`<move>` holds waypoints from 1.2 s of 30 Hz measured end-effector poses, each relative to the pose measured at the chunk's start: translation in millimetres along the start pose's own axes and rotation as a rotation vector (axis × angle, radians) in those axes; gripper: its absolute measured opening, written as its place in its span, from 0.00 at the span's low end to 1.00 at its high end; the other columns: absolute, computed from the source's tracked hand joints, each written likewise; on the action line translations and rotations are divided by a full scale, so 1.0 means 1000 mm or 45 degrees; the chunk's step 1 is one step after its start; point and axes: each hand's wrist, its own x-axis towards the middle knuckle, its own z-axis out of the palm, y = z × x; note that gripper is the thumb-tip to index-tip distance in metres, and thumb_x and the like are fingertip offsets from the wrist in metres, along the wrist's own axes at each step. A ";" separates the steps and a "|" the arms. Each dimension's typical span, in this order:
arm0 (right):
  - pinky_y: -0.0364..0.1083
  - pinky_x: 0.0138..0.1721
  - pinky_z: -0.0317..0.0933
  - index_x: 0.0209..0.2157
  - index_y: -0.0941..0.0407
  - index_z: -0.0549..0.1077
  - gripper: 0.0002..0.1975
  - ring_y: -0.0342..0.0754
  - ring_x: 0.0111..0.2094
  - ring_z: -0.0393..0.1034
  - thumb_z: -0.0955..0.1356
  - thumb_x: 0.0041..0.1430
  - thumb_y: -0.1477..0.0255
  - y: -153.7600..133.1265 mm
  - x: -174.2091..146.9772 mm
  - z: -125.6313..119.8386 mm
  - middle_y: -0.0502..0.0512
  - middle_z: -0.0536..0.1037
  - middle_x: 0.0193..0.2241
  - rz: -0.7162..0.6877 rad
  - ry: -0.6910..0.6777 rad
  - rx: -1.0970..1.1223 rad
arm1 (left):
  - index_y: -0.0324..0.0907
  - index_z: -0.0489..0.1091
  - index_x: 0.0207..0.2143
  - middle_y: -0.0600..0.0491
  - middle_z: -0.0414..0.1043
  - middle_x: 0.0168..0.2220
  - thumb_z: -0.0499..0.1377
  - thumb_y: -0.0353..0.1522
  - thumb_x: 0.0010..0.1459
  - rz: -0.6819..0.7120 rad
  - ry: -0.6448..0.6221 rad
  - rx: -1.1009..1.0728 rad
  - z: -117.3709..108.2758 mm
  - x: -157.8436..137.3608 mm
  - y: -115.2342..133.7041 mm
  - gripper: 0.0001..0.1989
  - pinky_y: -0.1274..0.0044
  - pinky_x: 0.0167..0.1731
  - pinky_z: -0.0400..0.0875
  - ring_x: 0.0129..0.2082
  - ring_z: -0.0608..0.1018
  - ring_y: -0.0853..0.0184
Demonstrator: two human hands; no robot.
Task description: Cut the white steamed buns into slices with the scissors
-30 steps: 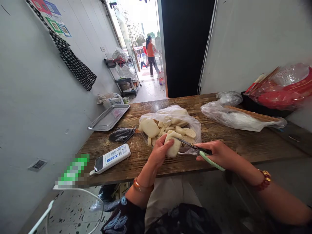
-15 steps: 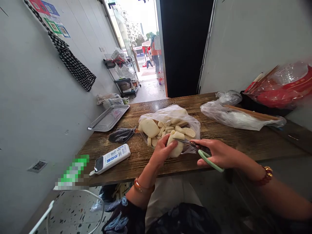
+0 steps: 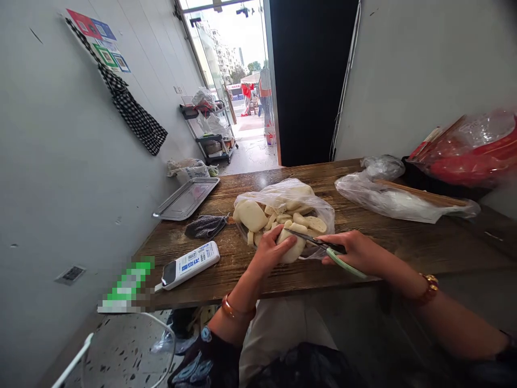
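My left hand (image 3: 269,253) is closed around a pale, smooth bun (image 3: 294,251), thumb on its near side. In my right hand (image 3: 359,252) is a pair of scissors (image 3: 344,263) with light green handles. Their blades reach left across the top of the bun, where a cut edge shows; I cannot tell how deep they go. Right behind both hands lies a clear plastic bag (image 3: 291,187) holding cut pieces (image 3: 285,218) of the same pale bread and a larger whole-looking bun (image 3: 251,215).
On the wooden table (image 3: 238,275), a white device (image 3: 191,265), a dark cloth (image 3: 205,226) and a metal tray (image 3: 188,199) lie to the left. A plastic bag with wooden sticks (image 3: 420,193) and red packaging (image 3: 476,156) are at right. A shelf cart (image 3: 212,129) stands by the doorway.
The view has shifted slightly, so the room sits a little lower and to the right. The scissor handles look closer together, and both hands keep their holds.
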 end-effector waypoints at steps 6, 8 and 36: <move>0.53 0.48 0.69 0.53 0.58 0.78 0.26 0.62 0.47 0.78 0.73 0.54 0.61 0.005 -0.004 0.005 0.62 0.83 0.46 0.010 -0.009 0.009 | 0.38 0.77 0.43 0.49 0.75 0.36 0.67 0.44 0.51 -0.067 -0.024 -0.189 0.003 0.000 -0.005 0.22 0.77 0.34 0.66 0.34 0.73 0.65; 0.53 0.49 0.69 0.55 0.56 0.75 0.28 0.61 0.48 0.77 0.73 0.53 0.62 0.006 -0.006 0.003 0.61 0.82 0.48 -0.002 -0.031 0.003 | 0.39 0.77 0.44 0.49 0.76 0.37 0.68 0.44 0.50 -0.069 -0.030 -0.199 0.004 0.000 -0.005 0.22 0.77 0.35 0.66 0.35 0.73 0.65; 0.56 0.49 0.67 0.57 0.62 0.73 0.34 0.65 0.50 0.75 0.69 0.55 0.53 0.022 -0.008 -0.002 0.64 0.79 0.52 0.202 0.113 0.091 | 0.37 0.74 0.44 0.47 0.78 0.37 0.69 0.49 0.46 -0.195 0.176 -0.803 -0.004 -0.004 -0.007 0.30 0.73 0.37 0.73 0.35 0.79 0.64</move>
